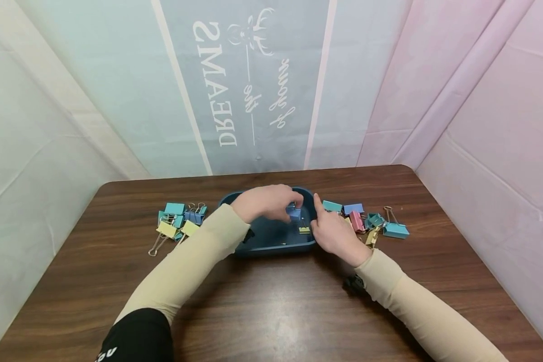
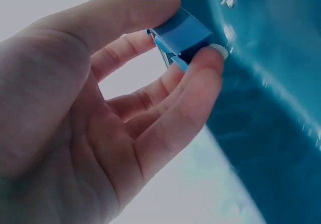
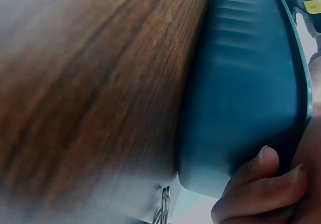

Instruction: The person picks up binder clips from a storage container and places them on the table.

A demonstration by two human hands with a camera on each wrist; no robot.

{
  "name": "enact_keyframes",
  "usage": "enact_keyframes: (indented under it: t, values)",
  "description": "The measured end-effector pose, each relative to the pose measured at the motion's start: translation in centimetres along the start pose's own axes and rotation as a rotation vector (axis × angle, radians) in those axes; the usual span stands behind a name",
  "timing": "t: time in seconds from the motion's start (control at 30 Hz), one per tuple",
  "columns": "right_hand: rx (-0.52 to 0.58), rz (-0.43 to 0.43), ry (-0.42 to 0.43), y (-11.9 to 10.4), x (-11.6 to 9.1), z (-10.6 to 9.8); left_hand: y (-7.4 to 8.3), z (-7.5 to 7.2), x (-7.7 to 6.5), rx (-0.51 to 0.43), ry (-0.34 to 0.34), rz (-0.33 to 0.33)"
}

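My left hand (image 1: 271,201) is over the dark blue plastic bin (image 1: 271,250). Between thumb and fingertips it pinches a blue binder clip (image 2: 183,30). On the bin's floor lies a yellow binder clip (image 1: 304,230). At the bin's right end, my right hand (image 1: 337,234) grips the wall. Its index finger stretches along the rim, while in the right wrist view other fingers (image 3: 261,196) bend against the outer wall.
Left of the bin is a pile of teal, blue and yellow binder clips (image 1: 174,208). To its right lies another group, with a pink binder clip (image 1: 356,221) and a light blue binder clip (image 1: 395,231). All rest on a brown wooden table (image 1: 271,311) before a printed curtain.
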State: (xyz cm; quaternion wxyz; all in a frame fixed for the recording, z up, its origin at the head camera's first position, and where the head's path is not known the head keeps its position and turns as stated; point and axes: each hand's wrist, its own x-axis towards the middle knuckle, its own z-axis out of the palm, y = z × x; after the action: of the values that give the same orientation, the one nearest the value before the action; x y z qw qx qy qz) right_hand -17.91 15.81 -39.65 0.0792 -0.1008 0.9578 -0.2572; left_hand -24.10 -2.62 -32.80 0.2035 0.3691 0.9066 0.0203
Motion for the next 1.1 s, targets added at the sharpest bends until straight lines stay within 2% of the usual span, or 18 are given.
enact_keyframes:
  t: [0.17, 0.4, 0.8, 0.93, 1.1]
  values:
    - [-0.023, 0.011, 0.013, 0.0, 0.0, 0.0, -1.5, -0.8, -2.0, 0.027, 0.088, -0.005]
    - [-0.026, 0.003, 0.025, -0.1, 0.0, 0.1, -4.2, -1.0, -5.8, 0.001, 0.122, -0.069]
    - [-0.03, -0.019, 0.036, 0.0, 0.0, 0.2, -10.6, 0.7, -13.4, -0.051, 0.214, -0.125]
    - [-0.03, -0.019, 0.042, 0.1, 0.0, 0.2, -12.4, 1.5, -15.3, -0.08, 0.212, -0.162]
    - [-0.021, -0.017, 0.036, 0.1, 0.0, 0.2, -14.1, 2.8, -17.2, -0.108, 0.157, -0.231]
